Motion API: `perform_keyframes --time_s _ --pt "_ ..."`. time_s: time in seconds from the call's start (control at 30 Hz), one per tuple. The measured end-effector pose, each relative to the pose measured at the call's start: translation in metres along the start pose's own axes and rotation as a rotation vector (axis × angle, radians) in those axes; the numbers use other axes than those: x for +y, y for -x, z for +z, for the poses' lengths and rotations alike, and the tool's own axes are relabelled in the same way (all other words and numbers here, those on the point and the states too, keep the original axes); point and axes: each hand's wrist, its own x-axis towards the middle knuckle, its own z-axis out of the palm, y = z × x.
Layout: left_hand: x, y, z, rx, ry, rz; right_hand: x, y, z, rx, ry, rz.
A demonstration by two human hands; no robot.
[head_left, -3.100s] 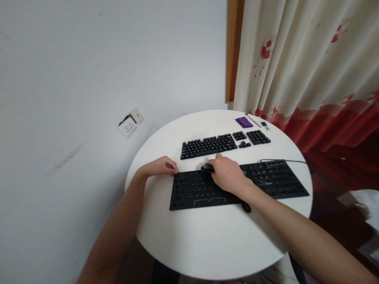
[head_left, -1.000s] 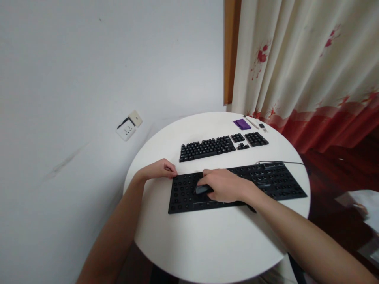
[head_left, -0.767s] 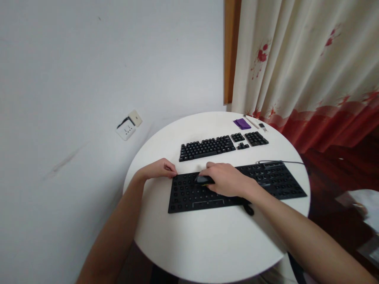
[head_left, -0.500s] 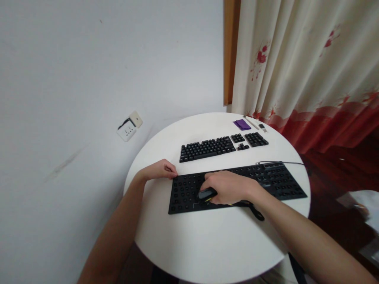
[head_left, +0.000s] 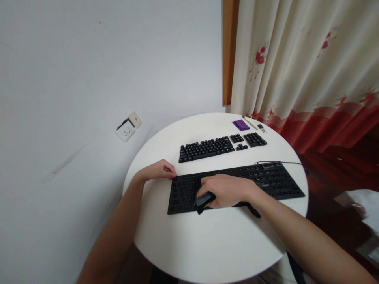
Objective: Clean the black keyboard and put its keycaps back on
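A black keyboard base [head_left: 280, 179] without its keycaps lies across the white round table. Its far left corner is pinched by my left hand [head_left: 161, 170], fingers closed. Over the left half of the base, my right hand [head_left: 226, 190] is closed around a black brush-like tool [head_left: 205, 200] with a bit of yellow on it. The tool's wide end is near the front edge of the base, and its other end sticks out below my wrist. My palm hides most of its handle, and I cannot make out bristles.
Behind the base, loose black keycaps [head_left: 204, 150] are laid out in keyboard order. A folded purple cloth [head_left: 241, 125], a pale stick [head_left: 251, 123] and a small black-and-white item [head_left: 261, 127] sit at the back. A cable [head_left: 288, 162] runs off the right edge of the table [head_left: 213, 244].
My right hand has shifted slightly toward me, bringing the brush-like tool's wide end to the base's front edge. My left hand stays at the corner.
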Motion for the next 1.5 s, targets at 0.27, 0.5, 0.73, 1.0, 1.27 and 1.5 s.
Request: perform_keyframes --time_s 0.27,0.5,0.73,1.0,1.27,1.5 --pt "0.004 0.0 0.002 0.014 -0.008 -0.018 0.014 -0.002 -0.001 0.271 0.156 0.308" --pt "0.0 0.0 0.001 0.012 -0.001 -0.014 0.003 -0.001 0.002 -0.056 -0.072 -0.085" --pt "0.004 0.001 0.001 0.004 -0.006 -0.016 0.003 -0.008 0.005 0.296 0.168 0.265" --pt "-0.001 0.0 0.001 0.008 0.0 -0.02 -0.005 -0.004 0.004 -0.009 0.017 0.007" --pt "0.004 0.0 0.001 0.002 -0.009 -0.021 0.005 -0.007 0.004 0.212 0.168 0.298" --pt "0.003 0.001 0.001 0.014 -0.018 -0.022 0.0 -0.001 0.001 -0.029 -0.017 0.018"
